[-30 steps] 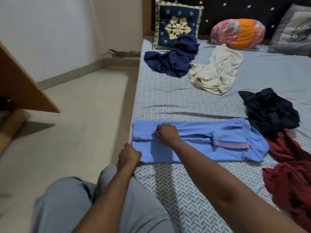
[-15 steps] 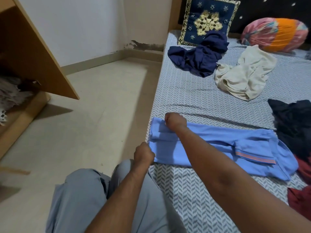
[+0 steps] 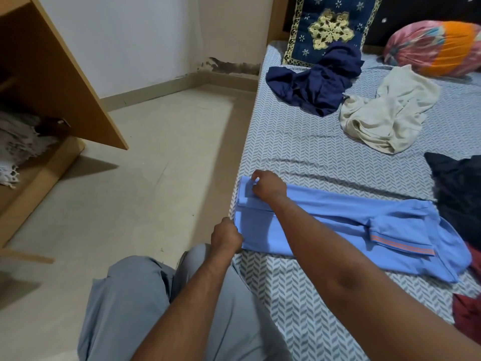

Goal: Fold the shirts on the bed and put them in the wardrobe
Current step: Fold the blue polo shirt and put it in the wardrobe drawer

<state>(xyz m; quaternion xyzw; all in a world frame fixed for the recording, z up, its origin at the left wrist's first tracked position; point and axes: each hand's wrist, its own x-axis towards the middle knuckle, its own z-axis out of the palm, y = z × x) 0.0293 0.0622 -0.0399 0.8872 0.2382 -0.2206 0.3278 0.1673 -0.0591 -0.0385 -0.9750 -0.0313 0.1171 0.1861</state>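
Observation:
A light blue shirt [image 3: 338, 220], folded into a long strip, lies across the near part of the bed [image 3: 299, 157]. My left hand [image 3: 226, 237] pinches its near left corner at the bed's edge. My right hand [image 3: 268, 187] grips the far left corner of the same hem. Crumpled on the bed lie a navy shirt [image 3: 317, 82], a cream shirt [image 3: 385, 118], a black shirt [image 3: 458, 196] and a dark red shirt [image 3: 468, 313] at the right edge. The wooden wardrobe [image 3: 52, 82] stands open at the left.
A navy embroidered cushion [image 3: 330, 27] and a pink-orange bolster [image 3: 437, 48] lean against the headboard. Grey lace fabric [image 3: 15, 149] sits on a wardrobe shelf. Bare floor [image 3: 145, 178] lies between wardrobe and bed. My knees in grey trousers [image 3: 145, 308] are at the bed's edge.
The view has swung left, bringing the wardrobe further in. My right hand moved toward the shirt's left hem corner and took hold of it; my left hand stays at the near corner.

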